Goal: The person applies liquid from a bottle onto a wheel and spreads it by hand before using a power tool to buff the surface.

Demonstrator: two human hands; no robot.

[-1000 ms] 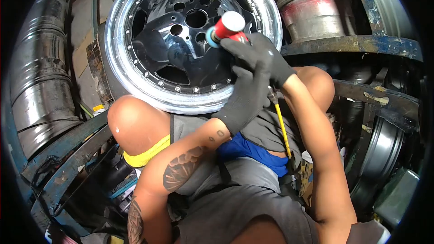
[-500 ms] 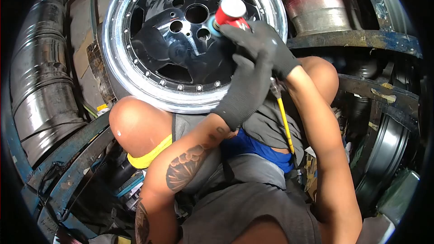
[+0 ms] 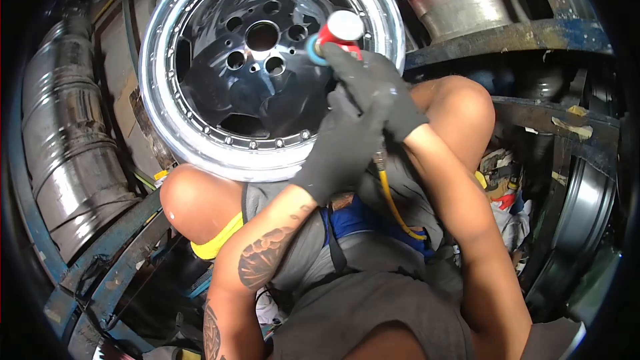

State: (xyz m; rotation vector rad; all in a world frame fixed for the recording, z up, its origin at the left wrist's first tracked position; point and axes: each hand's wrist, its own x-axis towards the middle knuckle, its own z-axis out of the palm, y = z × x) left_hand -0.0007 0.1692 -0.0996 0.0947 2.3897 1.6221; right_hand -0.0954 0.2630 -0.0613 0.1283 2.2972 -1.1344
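Observation:
Both my hands wear dark grey gloves and hold a red air polisher [image 3: 345,49] with a white round top and a blue pad. My right hand [image 3: 380,87] wraps around its head from above. Lower down, my left hand [image 3: 340,147] is closed around its body, which the gloves mostly hide. A yellow air hose [image 3: 389,200] runs from its rear end down across my lap. The pad sits over the right side of a glossy black wheel rim [image 3: 270,103] with a polished silver lip; whether it touches cannot be told. Cloudy smears mark the upper face.
The wheel rim leans against my knees. Stacked metal rims [image 3: 63,140] stand on the left, and another silver rim [image 3: 453,0] lies at upper right. Blue metal frame bars [image 3: 513,39] run along both sides. A further rim [image 3: 577,220] rests at lower right.
The wheel has shifted left and slightly down in view. The polisher now sits farther from the hub, toward the right lip, and its hose has bent from straight to curved.

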